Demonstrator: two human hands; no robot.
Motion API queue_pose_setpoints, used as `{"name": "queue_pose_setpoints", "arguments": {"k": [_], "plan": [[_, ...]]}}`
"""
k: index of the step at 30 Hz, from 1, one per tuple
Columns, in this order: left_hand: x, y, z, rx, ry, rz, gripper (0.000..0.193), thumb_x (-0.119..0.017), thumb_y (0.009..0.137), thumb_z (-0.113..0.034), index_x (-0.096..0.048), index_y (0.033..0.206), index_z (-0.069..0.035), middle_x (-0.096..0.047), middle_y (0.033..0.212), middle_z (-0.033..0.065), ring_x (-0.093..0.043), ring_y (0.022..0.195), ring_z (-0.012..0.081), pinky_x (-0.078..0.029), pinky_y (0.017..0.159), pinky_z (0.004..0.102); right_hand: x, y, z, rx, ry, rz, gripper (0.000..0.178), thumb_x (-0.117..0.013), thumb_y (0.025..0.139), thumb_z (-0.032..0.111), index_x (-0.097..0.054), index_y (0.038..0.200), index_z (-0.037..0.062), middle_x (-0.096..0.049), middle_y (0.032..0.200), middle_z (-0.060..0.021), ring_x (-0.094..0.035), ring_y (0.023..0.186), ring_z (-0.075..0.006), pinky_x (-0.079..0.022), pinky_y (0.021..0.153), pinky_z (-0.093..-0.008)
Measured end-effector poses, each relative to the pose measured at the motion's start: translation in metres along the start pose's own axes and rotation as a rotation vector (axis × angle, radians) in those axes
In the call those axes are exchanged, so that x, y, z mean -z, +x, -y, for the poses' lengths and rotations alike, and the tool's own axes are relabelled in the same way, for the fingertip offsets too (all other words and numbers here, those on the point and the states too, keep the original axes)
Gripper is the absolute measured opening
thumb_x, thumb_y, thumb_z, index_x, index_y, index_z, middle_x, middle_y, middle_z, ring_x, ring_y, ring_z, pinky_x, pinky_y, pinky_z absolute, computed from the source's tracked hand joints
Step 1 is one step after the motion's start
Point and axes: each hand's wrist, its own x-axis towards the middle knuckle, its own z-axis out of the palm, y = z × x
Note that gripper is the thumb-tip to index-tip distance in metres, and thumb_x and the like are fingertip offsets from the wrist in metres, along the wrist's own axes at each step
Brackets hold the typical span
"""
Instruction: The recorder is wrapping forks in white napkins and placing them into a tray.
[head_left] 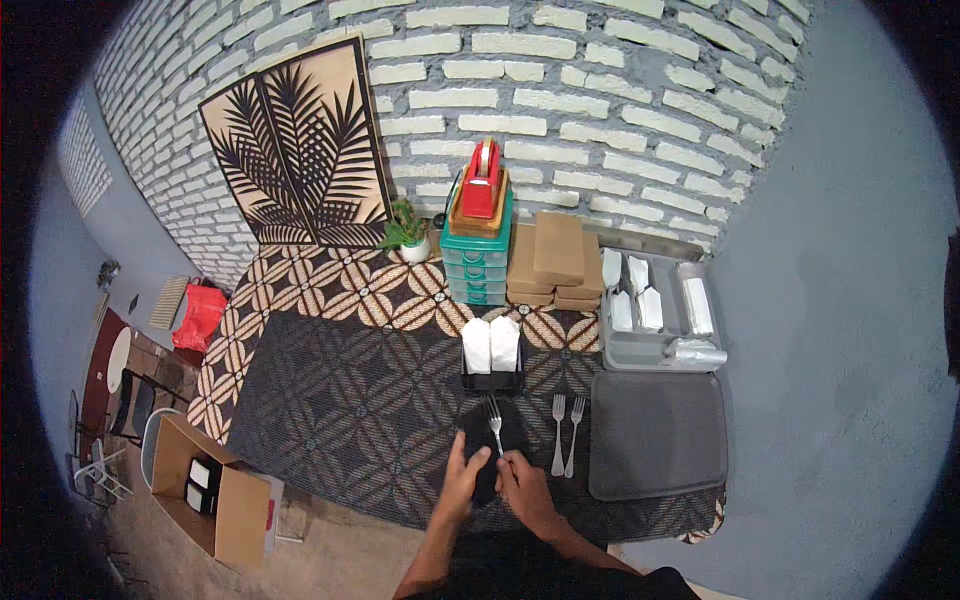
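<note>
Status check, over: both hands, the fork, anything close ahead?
Right hand gripping fork, tines pointing away. Left hand by dark item, grip unclear. Black tray holding white packets just beyond tines.

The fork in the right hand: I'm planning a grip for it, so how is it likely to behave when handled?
The fork is probably stiff, given its shiny, metal-looking surface. Its slim form suggests little weight, and its narrow neck might twist in the right hand.
</note>
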Motion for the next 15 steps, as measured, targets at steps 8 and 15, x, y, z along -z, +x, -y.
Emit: {"name": "queue_pose_setpoints", "arguments": {"k": [8, 15], "plan": [[-0.014, 0.010, -0.004, 0.176, -0.045, 0.087, 0.035, -0.055, 0.095, -0.026, -0.050, 0.118, -0.001, -0.060, 0.110, 0.0098, -0.060, 0.097, 0.0209, -0.051, 0.083, 0.0362, 0.012, -0.012, -0.011, 0.185, -0.291, -0.024, 0.017, -0.054, 0.092, 0.013, -0.057, 0.099, -0.0024, -0.058, 0.064, -0.0182, -0.062, 0.054, -0.0240, -0.045, 0.051, -0.0324], [-0.030, 0.014, 0.003, 0.013, -0.224, -0.190, 0.032, -0.060, 0.092, -0.022, -0.050, 0.111, 0.002, -0.061, 0.101, 0.0115, -0.061, 0.088, 0.0207, -0.052, 0.077, 0.0320, 0.032, -0.026, 0.021, 0.115, -0.352, 0.092, 0.020, -0.055, 0.092, 0.016, -0.058, 0.101, -0.0007, -0.061, 0.071, -0.0218, -0.064, 0.061, -0.0348, -0.046, 0.053, -0.0384]]}}
